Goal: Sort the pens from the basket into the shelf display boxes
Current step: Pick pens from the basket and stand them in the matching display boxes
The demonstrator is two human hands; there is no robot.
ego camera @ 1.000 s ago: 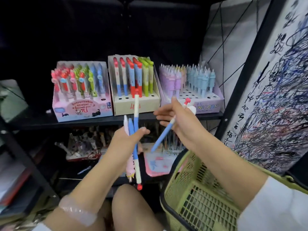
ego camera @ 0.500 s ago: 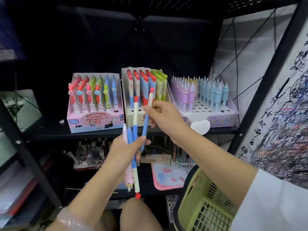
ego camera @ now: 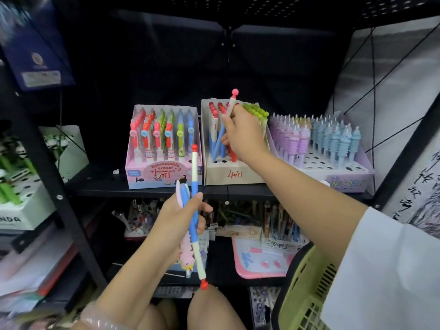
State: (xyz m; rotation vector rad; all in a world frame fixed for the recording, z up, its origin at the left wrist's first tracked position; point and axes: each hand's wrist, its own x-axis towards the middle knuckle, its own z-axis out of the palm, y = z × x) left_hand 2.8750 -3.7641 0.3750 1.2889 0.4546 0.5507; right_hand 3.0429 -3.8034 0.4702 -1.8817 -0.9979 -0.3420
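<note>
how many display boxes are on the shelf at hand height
3: the pink eraser box on the left, the beige box in the middle under the right hand, the lilac unicorn box on the right.

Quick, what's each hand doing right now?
Left hand: holding a bunch of pens.
Right hand: holding one blue pen at the middle box.

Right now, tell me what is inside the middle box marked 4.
The middle box holds upright pens: red-topped ones at left, green-topped ones at right. The right hand lowers a blue pen in. The hand covers the centre rows.
</note>
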